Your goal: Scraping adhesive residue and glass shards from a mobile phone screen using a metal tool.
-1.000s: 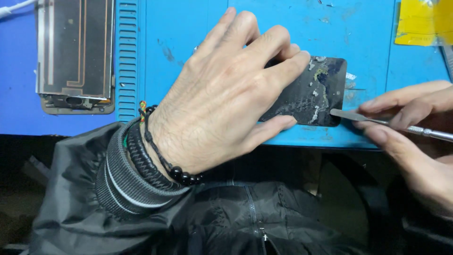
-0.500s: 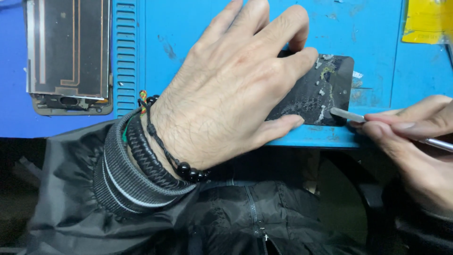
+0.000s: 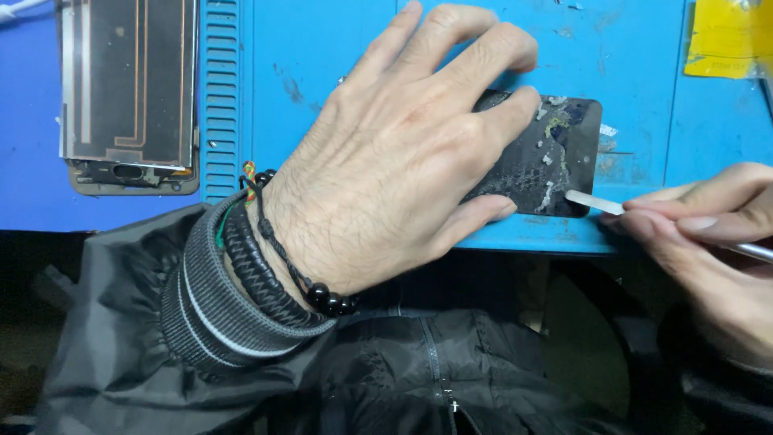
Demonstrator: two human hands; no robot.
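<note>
Right hand (image 3: pixel 708 250) fingers (image 3: pixel 700 197) pinch a thin metal spudger (image 3: pixel 596 203), blade tip at the near right corner of the dark phone panel (image 3: pixel 555 153). Left hand (image 3: pixel 394 169) lies spread flat on the panel, pinning it to the blue repair mat (image 3: pixel 322 64) on the table. Panel looks thin, stiff and brittle, with glue residue; best held by its edges. A stripped phone frame (image 3: pixel 129 89) sits far left, a yellow packet (image 3: pixel 725 40) far right.

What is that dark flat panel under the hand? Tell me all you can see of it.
The dark panel is a thin, flat rectangle with rounded corners, lying on the blue mat. Its surface is scuffed, with pale and yellowish residue. The left hand presses it down, covering most of it. The thin metal tool in the right hand touches its lower right edge.
</note>
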